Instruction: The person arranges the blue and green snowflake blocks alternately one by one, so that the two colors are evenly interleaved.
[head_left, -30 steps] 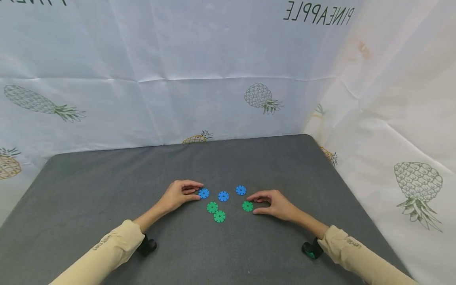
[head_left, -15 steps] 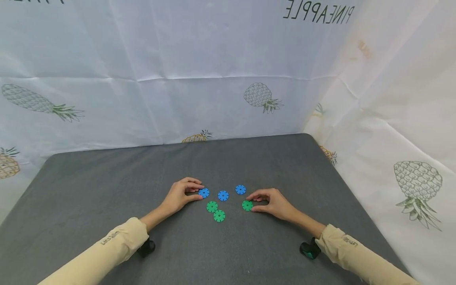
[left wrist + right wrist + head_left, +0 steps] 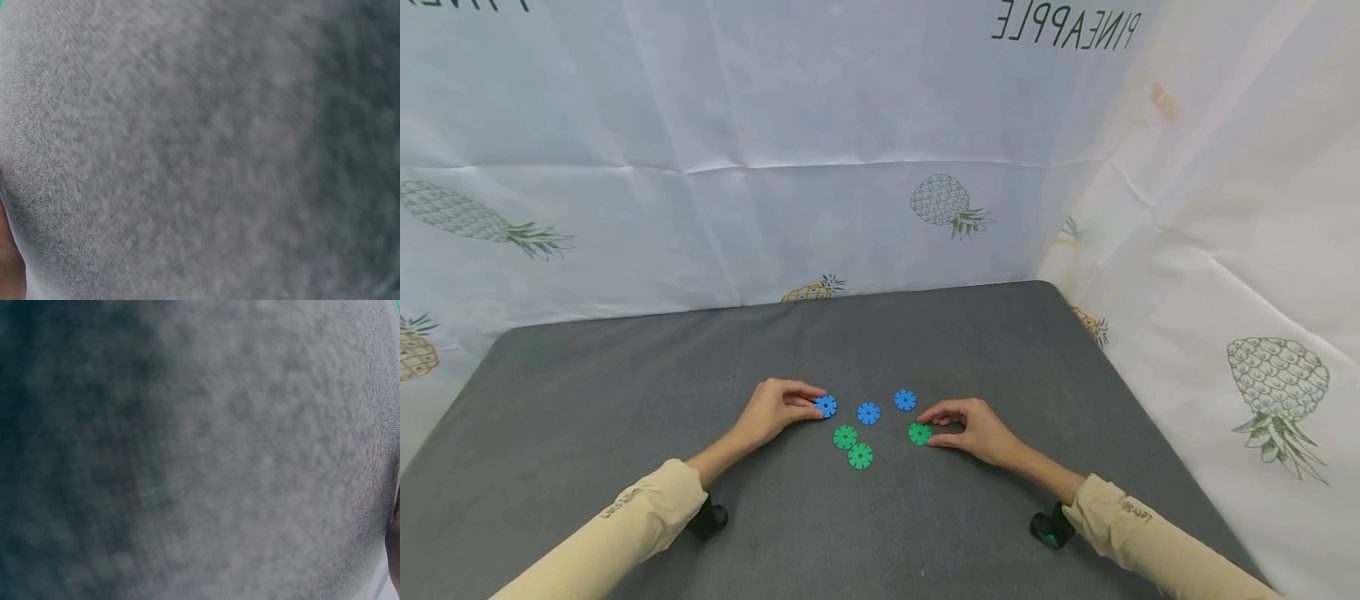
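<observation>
On the grey table in the head view lie several small round notched plastic discs. My left hand (image 3: 775, 408) pinches the edge of the leftmost blue disc (image 3: 825, 406) between thumb and fingers. My right hand (image 3: 977, 429) has thumb and fingertips at the edge of the right green disc (image 3: 920, 433), pinching it. Between the hands lie a middle blue disc (image 3: 868, 413) and another blue disc (image 3: 905, 400). Nearer the person, a green disc (image 3: 845, 437) touches or nearly touches a lower green disc (image 3: 861, 456). Both wrist views show mostly blurred cloth.
A grey cloth covers the table (image 3: 700, 358), whose far edge meets a pale curtain (image 3: 820, 225) printed with pineapples. More curtain (image 3: 1195, 308) runs along the right side. Dark wrist devices (image 3: 709, 518) sit under both cuffs.
The left fingers have closed on the leftmost blue disc and shifted it slightly left. My right thumb has drawn in to the green disc's edge. The other discs stay in place.
</observation>
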Action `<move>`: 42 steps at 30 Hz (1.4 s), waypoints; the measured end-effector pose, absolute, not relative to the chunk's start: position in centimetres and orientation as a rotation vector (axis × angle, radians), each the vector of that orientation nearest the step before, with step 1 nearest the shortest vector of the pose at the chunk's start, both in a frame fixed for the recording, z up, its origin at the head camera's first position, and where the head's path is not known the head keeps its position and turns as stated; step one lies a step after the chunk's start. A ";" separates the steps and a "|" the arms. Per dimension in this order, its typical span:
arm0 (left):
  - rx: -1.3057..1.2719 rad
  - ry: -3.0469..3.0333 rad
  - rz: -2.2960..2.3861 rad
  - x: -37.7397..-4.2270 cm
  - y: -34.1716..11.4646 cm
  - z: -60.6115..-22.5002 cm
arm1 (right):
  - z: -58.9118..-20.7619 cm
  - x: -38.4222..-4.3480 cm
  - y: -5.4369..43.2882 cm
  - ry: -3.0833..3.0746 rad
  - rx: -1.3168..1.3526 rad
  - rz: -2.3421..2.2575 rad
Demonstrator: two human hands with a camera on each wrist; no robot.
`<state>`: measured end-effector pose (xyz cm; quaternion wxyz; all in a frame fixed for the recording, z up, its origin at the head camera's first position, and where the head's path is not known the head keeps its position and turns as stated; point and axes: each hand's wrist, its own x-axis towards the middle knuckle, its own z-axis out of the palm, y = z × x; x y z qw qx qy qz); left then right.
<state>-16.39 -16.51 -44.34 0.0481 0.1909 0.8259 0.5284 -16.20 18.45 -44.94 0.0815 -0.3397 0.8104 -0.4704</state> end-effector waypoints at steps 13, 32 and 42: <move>0.404 2.254 1.785 -16.8 -17.3 -44.2 | -44.9 -16.1 18.7 2.419 -1.035 -1.412; 0.325 2.272 1.884 -18.2 -18.3 -44.3 | -45.2 -16.0 18.7 2.395 -1.017 -1.430; 0.242 2.378 1.880 -19.3 -19.1 -44.0 | -45.0 -16.1 18.6 2.409 -1.005 -1.422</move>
